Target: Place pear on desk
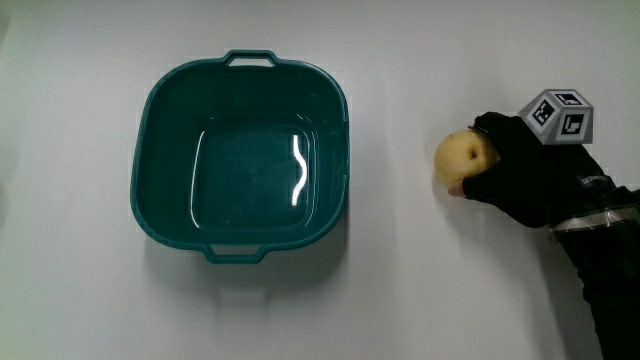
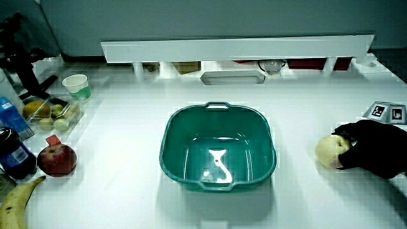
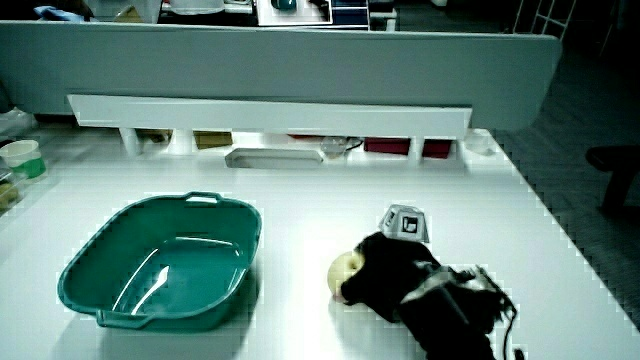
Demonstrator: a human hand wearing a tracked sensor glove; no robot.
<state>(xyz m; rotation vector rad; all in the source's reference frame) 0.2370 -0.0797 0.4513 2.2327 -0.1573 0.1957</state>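
A pale yellow pear [image 1: 458, 158] rests on the white desk [image 1: 400, 280] beside the teal basin [image 1: 240, 155]. The black gloved hand [image 1: 500, 165] lies on the desk with its fingers curled around the pear, the patterned cube [image 1: 558, 116] on its back. In both side views the pear [image 2: 331, 151] [image 3: 346, 274] sits between the basin [image 2: 218, 152] [image 3: 160, 262] and the hand [image 2: 365, 152] [image 3: 395, 270], touching the desk. The basin holds nothing.
In a side view a red apple [image 2: 57, 159], a banana [image 2: 16, 203], a dark bottle [image 2: 16, 152], a box of fruit [image 2: 54, 113] and a paper cup [image 2: 76, 86] stand at the table's edge. A low partition with shelves [image 2: 235, 51] and a grey tray [image 2: 232, 77] run along the table.
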